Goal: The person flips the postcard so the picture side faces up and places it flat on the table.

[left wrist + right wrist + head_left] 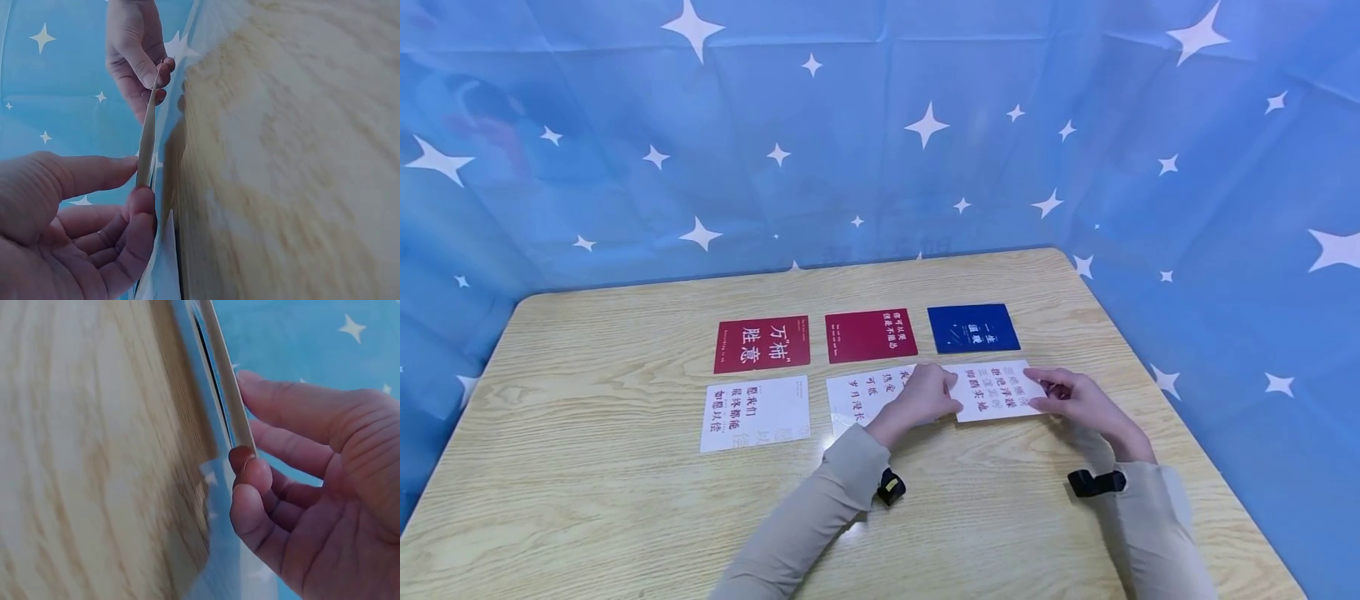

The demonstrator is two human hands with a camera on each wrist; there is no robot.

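A white card (992, 390) printed with red and grey characters is stretched between both hands, below a blue card (973, 327). My left hand (920, 398) pinches its left end between thumb and fingers. At the opposite end my right hand (1086, 406) pinches it the same way. From the left wrist the card (147, 140) shows edge-on, a little off the tabletop. The right wrist view has the thumb on one face and curled fingertips (247, 503) at the other. Another white card (853, 400) lies partly hidden behind the left hand.
Two red cards (762, 344) lie in the far row with the blue one. A third white card (756, 412) rests at the near left. All sit on a light wood table (587, 467), backed by a blue star-patterned cloth (850, 108).
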